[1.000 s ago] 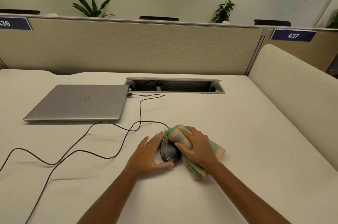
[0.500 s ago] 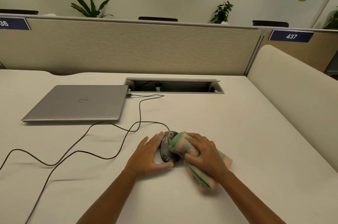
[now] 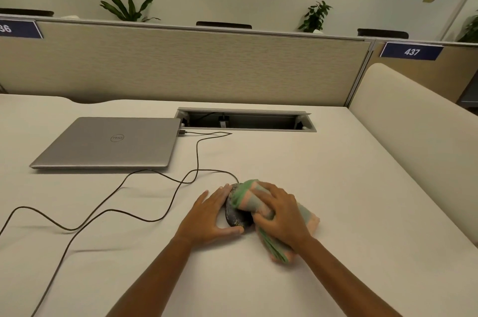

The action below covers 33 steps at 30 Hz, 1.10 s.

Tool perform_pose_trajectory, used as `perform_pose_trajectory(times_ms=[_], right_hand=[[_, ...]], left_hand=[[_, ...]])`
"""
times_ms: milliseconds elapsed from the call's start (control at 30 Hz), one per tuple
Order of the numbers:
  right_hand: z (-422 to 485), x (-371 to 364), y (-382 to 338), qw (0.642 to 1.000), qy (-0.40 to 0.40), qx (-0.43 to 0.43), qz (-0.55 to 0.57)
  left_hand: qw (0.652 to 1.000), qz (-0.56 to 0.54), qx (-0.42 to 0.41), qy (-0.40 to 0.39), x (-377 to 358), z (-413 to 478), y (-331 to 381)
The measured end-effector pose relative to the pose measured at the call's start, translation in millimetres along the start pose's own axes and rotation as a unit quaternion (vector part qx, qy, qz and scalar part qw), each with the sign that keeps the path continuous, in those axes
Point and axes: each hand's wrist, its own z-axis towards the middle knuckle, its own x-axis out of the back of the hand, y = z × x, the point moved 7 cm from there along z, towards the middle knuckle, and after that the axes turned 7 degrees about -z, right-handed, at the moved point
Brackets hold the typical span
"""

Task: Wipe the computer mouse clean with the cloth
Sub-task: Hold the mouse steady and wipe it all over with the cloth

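A dark, speckled computer mouse lies on the white desk near its middle. My left hand rests flat against the mouse's left side, fingers straight and thumb under its near end. My right hand grips a bunched green and peach cloth and presses it onto the top and right side of the mouse. The cloth hides the mouse's right half, and its loose end trails out under my right wrist.
The mouse's thin dark cable loops across the desk's left half to a shut grey laptop. An open cable tray sits in the desk at the back. A beige partition stands behind and a padded divider to the right.
My right hand slid the cloth back along the mouse towards me, then forward again over its top. The left hand and the mouse stayed put.
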Motion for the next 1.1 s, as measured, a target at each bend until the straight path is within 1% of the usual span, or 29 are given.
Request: perform_pose_trajectory(times_ms=[67,133,200,267,333,433,500,567,667,733,800,833,933,1000,1100], right_hand=[[-19.9,3.9,-7.6,0.998,0.020,0.065,-0.002],[-34.4,5.1,-12.5,0.993,0.011,0.117,-0.015],[-38.5,7.5,-12.6,0.991,-0.003,0.135,-0.015],[-32.7,8.9,-9.2,0.991,-0.004,0.133,-0.023],[-19.6,9.1,-3.7,0.994,0.001,0.102,-0.024],[8.4,3.3,10.7,0.999,-0.029,-0.012,-0.009],[28.8,-2.3,19.1,0.996,-0.057,-0.070,-0.003],[49.1,-5.5,21.2,0.992,-0.078,-0.097,-0.011],[66.4,-10.6,13.8,0.989,-0.113,-0.095,-0.025],[66.6,-10.1,4.4,0.989,-0.124,-0.084,0.014],[61.5,-7.3,-3.7,0.988,-0.115,-0.063,0.076],[57.4,-5.8,-6.2,0.989,-0.109,-0.048,0.085],[35.7,-5.1,-14.4,0.994,-0.096,0.032,0.035],[17.5,0.2,-24.1,0.993,-0.065,0.093,0.025],[-3.6,4.4,-29.3,0.987,-0.028,0.155,0.013]], left_hand=[[1.000,0.001,-0.004,-0.006,-1.1,0.3,-1.5],[1.000,0.003,-0.010,-0.016,-2.9,0.9,-3.5],[1.000,0.004,-0.012,-0.020,-3.5,1.1,-4.9],[1.000,0.009,-0.013,-0.019,-2.9,1.0,-3.2],[1.000,0.009,-0.012,-0.014,-1.2,0.7,-0.1],[1.000,0.006,-0.009,-0.007,1.1,0.1,2.8],[1.000,0.005,-0.010,-0.007,1.1,0.0,3.3],[1.000,0.002,-0.008,-0.008,0.7,0.2,2.3],[1.000,0.002,-0.005,-0.007,-0.9,1.2,-0.6],[1.000,0.001,-0.001,-0.007,-1.5,2.3,-3.2],[1.000,0.000,0.000,-0.004,-1.2,2.9,-3.6],[1.000,0.000,-0.001,-0.001,-0.7,2.7,-2.8],[1.000,-0.010,0.000,0.008,0.1,2.2,-2.7],[1.000,-0.013,-0.003,0.005,-0.5,1.8,-3.6],[1.000,-0.013,-0.007,-0.011,-2.2,0.8,-3.5]])
